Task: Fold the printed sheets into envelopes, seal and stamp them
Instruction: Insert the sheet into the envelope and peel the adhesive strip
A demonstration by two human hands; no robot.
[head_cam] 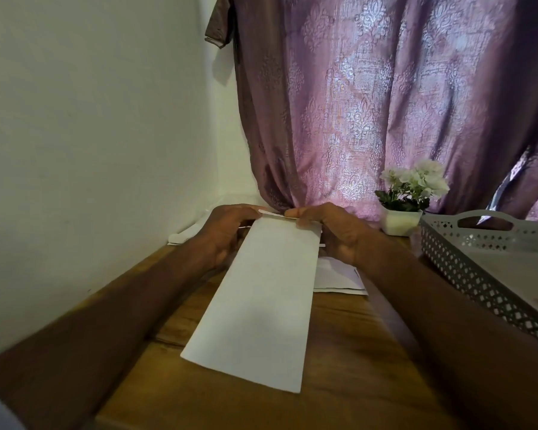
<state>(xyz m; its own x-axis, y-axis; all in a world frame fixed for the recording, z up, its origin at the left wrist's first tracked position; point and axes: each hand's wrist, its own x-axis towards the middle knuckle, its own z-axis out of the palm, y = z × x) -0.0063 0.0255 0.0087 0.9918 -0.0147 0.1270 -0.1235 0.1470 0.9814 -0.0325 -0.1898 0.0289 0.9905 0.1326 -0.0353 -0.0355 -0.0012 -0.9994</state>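
Observation:
A long white folded sheet slopes from my hands down toward me over the wooden table. My left hand pinches its far left corner and my right hand pinches its far right corner, thumbs on top at the far edge. More white papers or envelopes lie flat on the table under my right hand. Another pile of white paper lies at the back left against the wall. I see no stamp.
A grey perforated tray with a handle stands at the right. A small white pot of white flowers sits at the back, in front of a purple patterned curtain. A pale wall borders the table on the left.

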